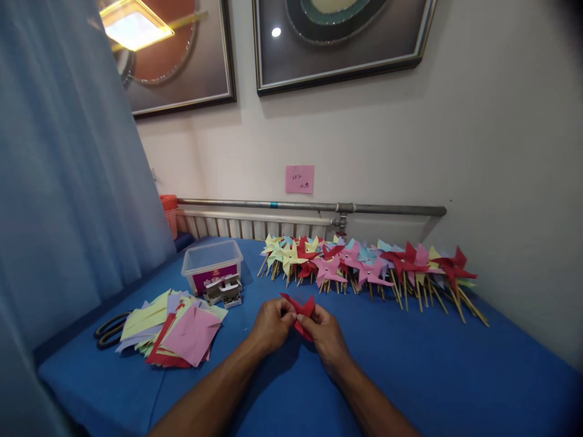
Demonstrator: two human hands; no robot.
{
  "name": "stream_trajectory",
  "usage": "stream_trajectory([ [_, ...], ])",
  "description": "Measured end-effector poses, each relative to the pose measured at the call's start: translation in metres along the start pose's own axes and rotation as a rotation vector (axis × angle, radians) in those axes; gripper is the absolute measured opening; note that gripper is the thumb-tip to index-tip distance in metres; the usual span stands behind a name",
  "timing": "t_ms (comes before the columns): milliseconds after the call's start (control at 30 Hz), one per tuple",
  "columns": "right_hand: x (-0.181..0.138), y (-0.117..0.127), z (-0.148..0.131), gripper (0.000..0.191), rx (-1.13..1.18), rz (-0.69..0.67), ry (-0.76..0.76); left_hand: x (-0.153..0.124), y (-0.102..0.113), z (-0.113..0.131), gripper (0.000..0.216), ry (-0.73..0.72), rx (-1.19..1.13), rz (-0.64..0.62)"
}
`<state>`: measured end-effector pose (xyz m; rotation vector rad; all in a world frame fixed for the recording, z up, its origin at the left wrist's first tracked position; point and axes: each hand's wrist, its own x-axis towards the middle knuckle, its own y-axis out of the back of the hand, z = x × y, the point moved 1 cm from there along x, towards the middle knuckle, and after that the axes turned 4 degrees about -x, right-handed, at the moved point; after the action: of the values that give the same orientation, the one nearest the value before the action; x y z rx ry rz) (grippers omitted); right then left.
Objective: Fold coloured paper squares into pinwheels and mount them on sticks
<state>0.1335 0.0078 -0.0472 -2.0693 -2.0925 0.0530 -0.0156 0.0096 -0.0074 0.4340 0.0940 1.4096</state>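
A red paper pinwheel with folded points is held between my two hands above the blue cloth. My left hand pinches it from the left, thumb and forefinger pressed near its middle. On the other side, my right hand grips it with the thumb over the paper. My fingers cover part of its centre, so I cannot tell whether a pin is in it. No stick shows on this pinwheel. To the left lies a loose pile of cut coloured paper squares, pink on top.
Black-handled scissors stick out from under the papers. Behind are small open boxes of pins and a clear plastic tub. Many finished pinwheels on sticks lie along the wall. A pipe runs behind, and a blue curtain hangs left.
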Motion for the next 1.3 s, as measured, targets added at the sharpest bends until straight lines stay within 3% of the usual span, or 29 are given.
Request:
stream_trajectory([
  [833,-0.0013,-0.0020,-0.0041,0.037,-0.077,-0.010,0.055,-0.0014,-0.0085,-0.0062,0.008,-0.043,-0.065,0.153],
  [1067,0.0004,-0.0007,-0.0012,0.043,-0.013,0.013,0.013,-0.0025,-0.0060,-0.0038,0.007,-0.051,-0.090,0.124],
  [1300,0.0001,0.0006,-0.0019,0.033,0.006,0.031,-0.022,0.0021,-0.0066,-0.0077,0.010,-0.010,-0.272,0.122],
])
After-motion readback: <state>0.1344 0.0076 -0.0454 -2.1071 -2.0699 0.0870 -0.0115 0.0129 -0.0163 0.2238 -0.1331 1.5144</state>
